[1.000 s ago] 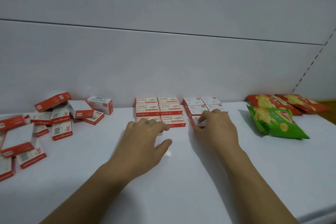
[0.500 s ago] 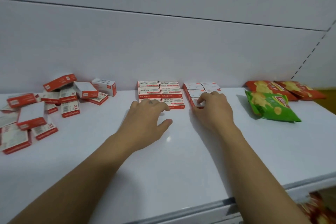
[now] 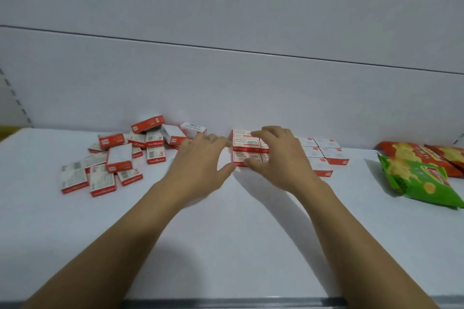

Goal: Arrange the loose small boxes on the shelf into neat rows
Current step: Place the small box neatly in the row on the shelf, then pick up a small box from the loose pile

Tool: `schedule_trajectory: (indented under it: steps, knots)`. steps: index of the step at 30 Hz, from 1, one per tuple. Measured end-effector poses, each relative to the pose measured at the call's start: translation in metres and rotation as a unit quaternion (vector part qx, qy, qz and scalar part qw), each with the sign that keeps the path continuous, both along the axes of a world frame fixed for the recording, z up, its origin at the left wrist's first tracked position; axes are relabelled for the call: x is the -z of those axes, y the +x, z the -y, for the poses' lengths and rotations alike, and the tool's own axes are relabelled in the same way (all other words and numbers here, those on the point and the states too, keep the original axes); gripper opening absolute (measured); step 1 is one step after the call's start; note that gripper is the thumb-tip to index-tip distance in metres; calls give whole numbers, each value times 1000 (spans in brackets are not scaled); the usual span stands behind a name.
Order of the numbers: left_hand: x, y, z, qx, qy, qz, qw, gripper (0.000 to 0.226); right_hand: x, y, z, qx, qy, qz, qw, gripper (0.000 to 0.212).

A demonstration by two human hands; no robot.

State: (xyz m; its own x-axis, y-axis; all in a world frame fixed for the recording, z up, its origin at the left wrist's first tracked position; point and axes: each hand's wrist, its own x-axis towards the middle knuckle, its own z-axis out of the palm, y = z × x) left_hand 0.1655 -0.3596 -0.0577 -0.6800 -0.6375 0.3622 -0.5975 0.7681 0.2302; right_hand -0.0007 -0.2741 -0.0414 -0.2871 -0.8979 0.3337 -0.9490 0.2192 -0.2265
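A tidy block of red-topped small boxes (image 3: 244,144) stands at the back middle of the white shelf (image 3: 251,246). My right hand (image 3: 283,158) lies over the block's right part, fingers spread to its back row and thumb against its front edge. My left hand (image 3: 200,165) rests open on the shelf just left of the block, thumb near its front corner. Right of my right hand lies a group of white-topped boxes (image 3: 326,152) in short rows. A loose pile of red-and-white boxes (image 3: 120,158) is scattered at the left, some stacked and tilted.
A green chip bag (image 3: 421,180) and two red chip bags (image 3: 411,152) lie at the right end of the shelf. The white back panel (image 3: 226,88) rises right behind the boxes. The shelf's front edge (image 3: 251,303) runs along the bottom.
My right hand has moved left from the white-topped boxes onto the red-topped block. My left hand has shifted to the block's left side. The view has swung left, showing more of the loose pile.
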Motion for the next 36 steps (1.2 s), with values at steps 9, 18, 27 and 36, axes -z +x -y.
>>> schedule_trajectory:
  steps: [9, 18, 27, 36]
  knots:
    - [-3, 93, 23, -169, -13, -14, 985, 42, -1, 83, 48, -154, 34, 7, 987, 63]
    - [15, 142, 39, -340, 25, -20, 940, 59, 24, 121, 81, -185, 22, 3, 982, 57]
    - [32, 128, 54, -378, 38, -45, 924, 59, 35, 113, 65, -162, -6, 18, 987, 62]
    - [31, 126, 55, -365, 28, -79, 927, 42, 33, 111, 65, -162, 0, 29, 986, 61]
